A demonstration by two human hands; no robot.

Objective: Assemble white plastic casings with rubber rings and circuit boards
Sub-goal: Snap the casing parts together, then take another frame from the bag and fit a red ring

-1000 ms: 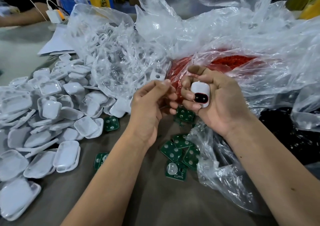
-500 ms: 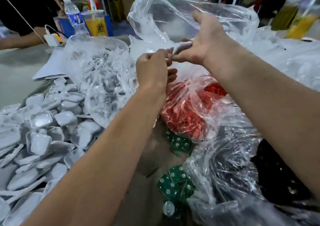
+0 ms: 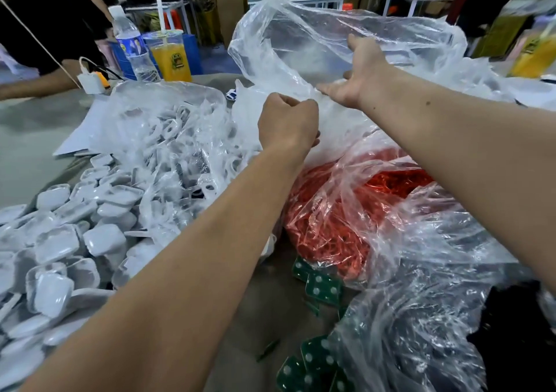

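My left hand (image 3: 287,121) is clenched around the near edge of the big clear bag (image 3: 301,45), fingertips hidden behind the knuckles; my right hand (image 3: 358,75) reaches into the bag mouth with fingers spread and slack, holding nothing I can make out. White casings (image 3: 60,241) lie heaped at left. Red rubber rings (image 3: 325,226) blur inside their bag, and green circuit boards (image 3: 323,289) lie partly covered by plastic.
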